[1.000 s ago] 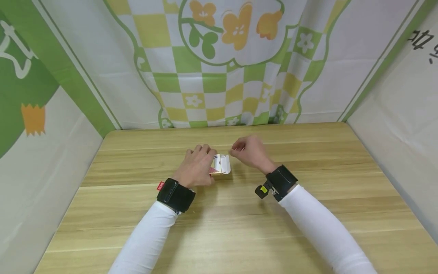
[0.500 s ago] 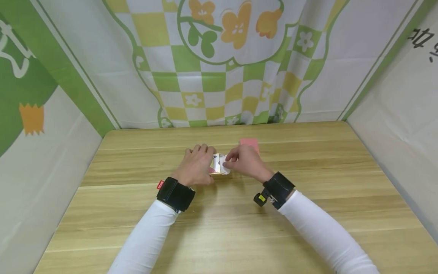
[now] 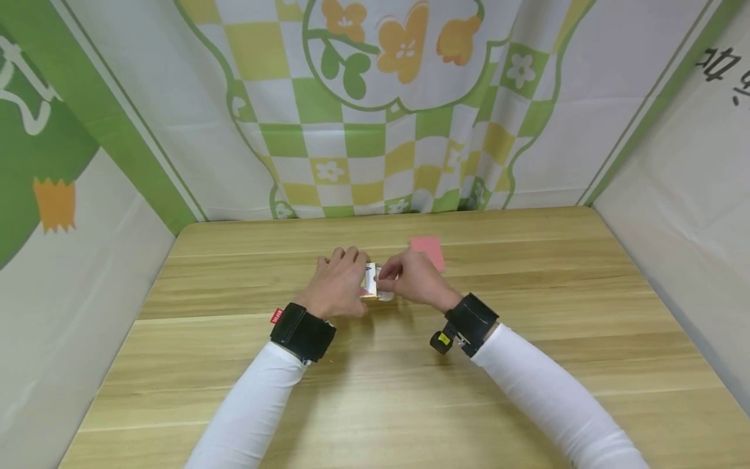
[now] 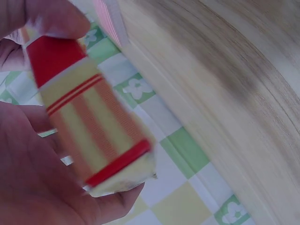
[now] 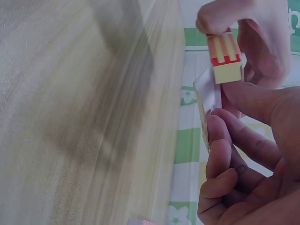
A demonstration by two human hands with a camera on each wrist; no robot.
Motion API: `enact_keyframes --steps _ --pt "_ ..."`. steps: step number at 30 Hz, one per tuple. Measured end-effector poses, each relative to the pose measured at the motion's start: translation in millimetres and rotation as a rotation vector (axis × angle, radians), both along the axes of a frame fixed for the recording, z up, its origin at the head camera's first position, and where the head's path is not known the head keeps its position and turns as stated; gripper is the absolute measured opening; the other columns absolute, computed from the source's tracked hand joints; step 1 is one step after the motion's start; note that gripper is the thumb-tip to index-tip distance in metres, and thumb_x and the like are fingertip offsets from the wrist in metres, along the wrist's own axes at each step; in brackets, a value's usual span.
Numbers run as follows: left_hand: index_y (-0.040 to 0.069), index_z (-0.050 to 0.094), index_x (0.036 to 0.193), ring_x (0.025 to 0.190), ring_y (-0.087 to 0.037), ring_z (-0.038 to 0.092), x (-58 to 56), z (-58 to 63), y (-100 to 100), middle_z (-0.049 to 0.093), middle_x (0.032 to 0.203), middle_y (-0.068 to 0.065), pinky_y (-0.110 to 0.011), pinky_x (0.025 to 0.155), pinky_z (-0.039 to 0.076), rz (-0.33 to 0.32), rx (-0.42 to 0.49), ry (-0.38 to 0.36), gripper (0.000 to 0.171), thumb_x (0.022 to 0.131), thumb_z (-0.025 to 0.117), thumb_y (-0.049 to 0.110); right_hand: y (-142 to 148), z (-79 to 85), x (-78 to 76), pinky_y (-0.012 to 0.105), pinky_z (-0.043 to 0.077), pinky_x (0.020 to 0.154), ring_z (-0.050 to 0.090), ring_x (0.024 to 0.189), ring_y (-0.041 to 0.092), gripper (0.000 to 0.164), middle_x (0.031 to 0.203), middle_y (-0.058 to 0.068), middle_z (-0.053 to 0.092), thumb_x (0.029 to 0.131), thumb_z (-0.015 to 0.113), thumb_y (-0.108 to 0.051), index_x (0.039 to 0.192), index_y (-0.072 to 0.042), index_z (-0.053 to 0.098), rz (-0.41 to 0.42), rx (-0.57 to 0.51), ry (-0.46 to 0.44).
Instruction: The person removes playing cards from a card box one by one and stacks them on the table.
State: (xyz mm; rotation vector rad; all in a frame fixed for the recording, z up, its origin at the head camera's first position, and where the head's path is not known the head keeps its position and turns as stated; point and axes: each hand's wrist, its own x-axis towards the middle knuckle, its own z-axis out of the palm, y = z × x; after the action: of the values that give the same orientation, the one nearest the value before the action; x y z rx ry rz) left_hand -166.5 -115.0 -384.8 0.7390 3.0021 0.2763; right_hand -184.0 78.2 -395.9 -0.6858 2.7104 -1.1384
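Observation:
My left hand (image 3: 335,283) holds a small playing-card box (image 3: 370,281) flat near the table's middle, its open end turned toward my right hand. The box's side (image 4: 101,117) shows red bands and cream-and-orange stripes in the left wrist view. My right hand (image 3: 417,277) is at the open end. In the right wrist view its thumb lies at the mouth and its curled fingertips are against the white flap (image 5: 207,93), pinching it. A stack of pink-backed playing cards (image 3: 430,249) lies just beyond my right hand, partly covered by it. The box's inside is hidden.
The wooden table (image 3: 375,391) runs back to a green-and-white checked curtain (image 3: 366,140). Printed cloth walls (image 3: 674,169) stand at the left and right sides. Both wrists wear black straps with cameras (image 3: 442,340).
My right hand has moved left and slightly nearer, to the box's open end. The pink cards, out of sight a second ago, now show on the table. My left hand stays put.

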Motion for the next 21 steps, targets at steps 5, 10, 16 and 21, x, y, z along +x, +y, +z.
enact_keyframes --steps 5,10,16,21 --pt "0.006 0.056 0.127 0.108 -0.034 0.048 0.2 -0.2 1.0 0.053 0.114 -0.01 -0.063 0.09 0.042 0.0 0.011 0.019 0.07 0.063 0.079 0.026 -0.6 -0.3 0.7 0.024 0.046 0.055 0.061 0.061 0.009 0.011 0.074 -0.003 0.071 0.086 0.082 -0.017 0.084 -0.008 0.077 -0.012 -0.013 -0.021" --pt "0.007 0.055 0.128 0.109 -0.035 0.048 2.1 -0.6 0.3 0.052 0.114 -0.011 -0.062 0.09 0.043 -0.002 0.026 0.018 0.068 0.066 0.077 0.027 -0.7 -2.0 1.2 0.024 0.046 0.055 0.06 0.061 0.01 0.01 0.075 -0.002 0.07 0.086 0.081 -0.016 0.083 -0.008 0.076 -0.02 -0.016 -0.014" --pt "0.003 0.052 0.13 0.114 -0.038 0.048 3.1 -0.1 1.3 0.051 0.118 -0.015 -0.066 0.093 0.042 -0.005 0.001 0.021 0.072 0.067 0.079 0.026 -1.7 -2.7 1.1 0.025 0.047 0.056 0.061 0.061 0.01 0.012 0.074 -0.002 0.07 0.086 0.081 -0.017 0.082 -0.008 0.076 -0.03 -0.018 -0.009" --pt "0.002 0.051 0.129 0.111 -0.036 0.048 2.9 -0.3 2.3 0.05 0.114 -0.013 -0.064 0.091 0.043 -0.001 -0.006 0.034 0.073 0.066 0.08 0.024 -2.7 -2.4 1.3 0.025 0.049 0.057 0.063 0.062 0.01 0.012 0.074 -0.002 0.07 0.087 0.081 -0.017 0.082 -0.008 0.075 -0.023 -0.029 -0.013"
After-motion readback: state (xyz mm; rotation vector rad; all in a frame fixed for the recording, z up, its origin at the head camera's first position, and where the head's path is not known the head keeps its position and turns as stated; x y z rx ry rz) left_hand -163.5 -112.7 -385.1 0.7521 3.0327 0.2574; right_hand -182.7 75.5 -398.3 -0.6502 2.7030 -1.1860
